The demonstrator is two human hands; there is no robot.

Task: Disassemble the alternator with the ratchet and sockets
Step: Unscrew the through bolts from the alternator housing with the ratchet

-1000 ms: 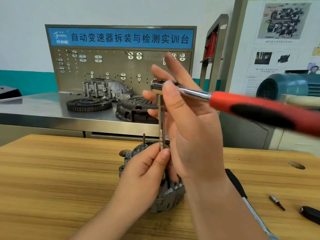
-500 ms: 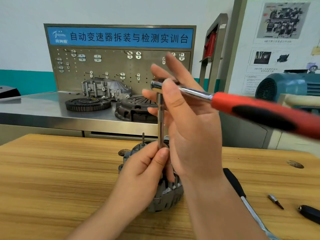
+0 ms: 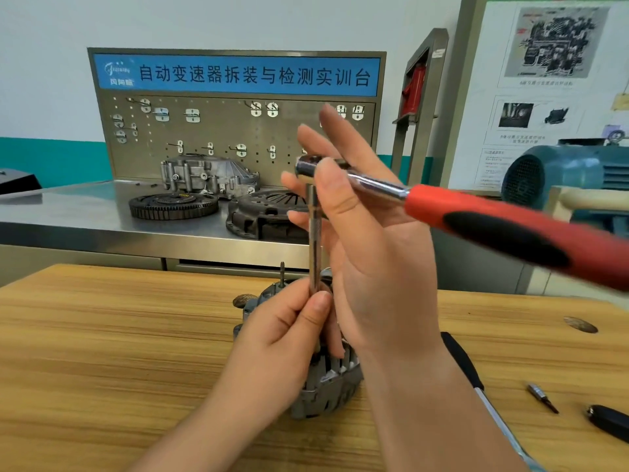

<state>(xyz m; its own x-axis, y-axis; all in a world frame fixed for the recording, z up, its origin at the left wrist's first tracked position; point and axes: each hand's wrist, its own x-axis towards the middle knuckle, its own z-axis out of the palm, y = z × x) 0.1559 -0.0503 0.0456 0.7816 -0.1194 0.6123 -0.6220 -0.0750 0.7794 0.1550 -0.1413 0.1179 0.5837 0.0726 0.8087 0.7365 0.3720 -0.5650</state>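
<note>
The right hand (image 3: 371,253) is up in front of the person. Its thumb presses the front of the head of the one ratchet (image 3: 510,226) and its long fingers lie nearly straight behind, so the head is pinched between them. The red and black handle sticks out to the right. One slim extension bar (image 3: 315,240) hangs straight down from the head. The left hand (image 3: 289,335) pinches the bar's lower end between thumb and fingers, just above the alternator (image 3: 330,383). Where the bar meets the alternator is hidden by the hands.

There's one alternator, standing on the wooden table (image 3: 102,352), with a single thin stud (image 3: 282,272) poking up from its far side.

To the right on the table I count three loose things: a long tool with a black grip (image 3: 463,362), a small bit (image 3: 542,397), and a black object (image 3: 609,424) at the edge.

Behind, the steel bench (image 3: 68,216) carries three parts: a toothed ring (image 3: 173,206), a dark clutch cover (image 3: 265,212) and a grey housing (image 3: 207,175). One teal motor (image 3: 561,172) sits far right.
</note>
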